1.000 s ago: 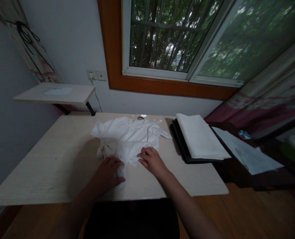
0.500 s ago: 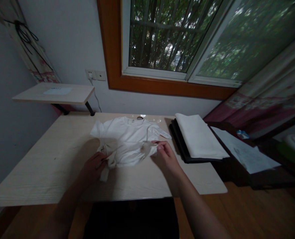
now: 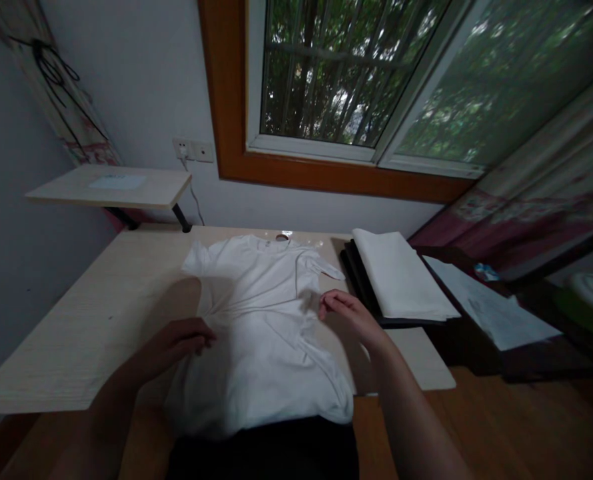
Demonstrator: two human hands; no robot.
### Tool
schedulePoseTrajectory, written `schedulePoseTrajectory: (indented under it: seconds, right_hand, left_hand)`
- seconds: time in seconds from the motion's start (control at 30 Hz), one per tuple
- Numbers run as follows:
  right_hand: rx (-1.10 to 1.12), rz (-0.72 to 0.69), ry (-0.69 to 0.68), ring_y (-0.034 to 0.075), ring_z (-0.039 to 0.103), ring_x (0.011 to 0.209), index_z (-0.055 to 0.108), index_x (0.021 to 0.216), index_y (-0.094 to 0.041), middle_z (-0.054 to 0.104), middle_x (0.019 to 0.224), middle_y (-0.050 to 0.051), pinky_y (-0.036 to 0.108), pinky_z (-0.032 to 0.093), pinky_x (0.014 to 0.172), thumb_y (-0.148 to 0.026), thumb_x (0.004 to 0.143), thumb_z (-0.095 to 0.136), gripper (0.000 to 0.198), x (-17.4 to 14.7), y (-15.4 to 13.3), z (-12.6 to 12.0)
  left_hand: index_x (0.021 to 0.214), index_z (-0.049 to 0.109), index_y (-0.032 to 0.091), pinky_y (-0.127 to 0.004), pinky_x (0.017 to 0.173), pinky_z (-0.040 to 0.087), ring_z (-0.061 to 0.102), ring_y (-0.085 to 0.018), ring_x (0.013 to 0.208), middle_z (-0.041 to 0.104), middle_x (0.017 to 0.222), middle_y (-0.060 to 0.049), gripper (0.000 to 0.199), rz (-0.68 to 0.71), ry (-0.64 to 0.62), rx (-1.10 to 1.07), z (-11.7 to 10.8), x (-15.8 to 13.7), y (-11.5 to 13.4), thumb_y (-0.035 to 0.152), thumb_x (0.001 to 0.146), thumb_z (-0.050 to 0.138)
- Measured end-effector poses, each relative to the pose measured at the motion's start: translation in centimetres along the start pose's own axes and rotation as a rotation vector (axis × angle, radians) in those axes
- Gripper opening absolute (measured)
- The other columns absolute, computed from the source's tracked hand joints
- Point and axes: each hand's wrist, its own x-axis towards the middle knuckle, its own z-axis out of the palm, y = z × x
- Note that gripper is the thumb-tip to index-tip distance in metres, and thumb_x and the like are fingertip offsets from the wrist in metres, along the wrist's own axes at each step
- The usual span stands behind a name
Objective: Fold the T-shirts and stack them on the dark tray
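Left hand and right hand curl beside the white shirt; whether pinching, cannot tell.
It overhangs the table on the near edge, roomy at left.

A white shirt overhangs the table, the left hand and right hand at its sides.

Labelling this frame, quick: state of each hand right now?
Left hand: loosely curled at the left side of the white T-shirt; grip can't be told.
Right hand: curled at its right side; grip can't be told.
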Motion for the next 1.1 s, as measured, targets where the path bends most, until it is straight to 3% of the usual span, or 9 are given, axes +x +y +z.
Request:
schedulePoseTrajectory:
  seconds: [0.13,0.27,0.4,0.6,0.67,0.8,0.87,0.97,1.1]
  right_hand:
    - [-0.307,-0.109,0.022,0.023,0.067,0.099,0.074,0.101,-0.022,0.074,0.104,0.008,0.037,0.051,0.091,-0.044,0.098,0.06,0.027,1.4,1.6,2.0]
    - [-0.537,-0.27,-0.073,0.024,0.064,0.114,0.075,0.112,-0.023,0.071,0.12,0.01,0.041,0.048,0.104,-0.034,0.097,0.059,0.024,2.0,3.4,3.1]
    - [-0.722,-0.234,-0.044,0.023,0.066,0.11,0.072,0.122,-0.023,0.07,0.12,0.011,0.038,0.05,0.1,-0.028,0.099,0.056,0.029,1.6,3.8,2.8]
    - [-0.938,-0.039,0.018,0.023,0.069,0.089,0.076,0.095,-0.024,0.075,0.096,0.009,0.031,0.048,0.081,-0.036,0.102,0.051,0.028,0.7,2.6,1.5]
    - [-0.898,-0.018,0.003,0.023,0.069,0.085,0.075,0.097,-0.026,0.076,0.092,0.007,0.03,0.046,0.076,-0.037,0.101,0.053,0.025,0.5,2.6,1.3]
    - [-0.73,-0.028,-0.147,0.019,0.064,0.071,0.073,0.091,-0.024,0.072,0.078,0.001,0.027,0.042,0.066,-0.032,0.096,0.057,0.018,0.1,3.3,1.4]
    - [-0.678,-0.062,-0.262,0.016,0.059,0.066,0.07,0.078,-0.021,0.067,0.07,-0.001,0.025,0.039,0.062,-0.033,0.094,0.06,0.022,0.1,3.6,1.8]
    - [-0.639,-0.084,-0.388,0.013,0.051,0.059,0.063,0.065,-0.02,0.057,0.061,-0.003,0.025,0.034,0.059,-0.036,0.093,0.064,0.032,0.3,3.6,2.7]
    - [-0.611,-0.099,-0.432,0.011,0.044,0.057,0.059,0.063,-0.019,0.05,0.058,-0.005,0.025,0.031,0.057,-0.044,0.094,0.064,0.04,0.8,2.9,4.0]
  left_hand:
    - [0.115,0.073,0.025,-0.041,0.105,0.051,0.066,-0.023,0.114,0.073,0.118,-0.007,0.029,0.082,0.24,0.41,1.5,2.7,-1.8,0.036,0.099,0.051]
    - [0.123,0.071,0.024,-0.045,0.111,0.047,0.062,-0.024,0.122,0.07,0.127,-0.009,0.032,0.134,0.267,0.628,2.9,4.1,-3.9,0.032,0.1,0.051]
    - [0.114,0.073,0.024,-0.042,0.104,0.049,0.064,-0.023,0.112,0.073,0.117,-0.008,0.029,0.111,0.236,0.693,2.9,3.9,-3.4,0.032,0.101,0.048]
    - [0.061,0.065,0.023,-0.032,0.067,0.046,0.063,-0.02,0.063,0.066,0.064,-0.005,0.046,-0.159,0.158,0.662,1.8,2.6,-1.2,0.048,0.097,0.049]
    - [0.053,0.06,0.022,-0.03,0.059,0.041,0.058,-0.018,0.052,0.06,0.053,-0.004,0.055,-0.276,0.05,0.587,1.6,2.1,-0.9,0.056,0.095,0.048]
    - [0.066,0.065,0.022,-0.027,0.052,0.039,0.06,-0.017,0.048,0.067,0.059,-0.003,0.052,-0.387,-0.214,0.347,1.6,1.7,-0.6,0.059,0.096,0.043]
    - [0.072,0.067,0.022,-0.028,0.058,0.044,0.065,-0.019,0.058,0.071,0.068,-0.004,0.045,-0.299,-0.157,0.419,1.6,2.2,-0.4,0.051,0.097,0.044]
    - [0.096,0.073,0.022,-0.036,0.087,0.053,0.071,-0.023,0.094,0.077,0.099,-0.008,0.035,-0.054,0.083,0.595,1.8,3.7,-1.0,0.038,0.099,0.043]
    - [0.133,0.065,0.02,-0.046,0.118,0.04,0.053,-0.026,0.138,0.063,0.143,-0.011,0.041,0.119,0.291,0.729,2.6,5.6,-3.5,0.036,0.102,0.043]
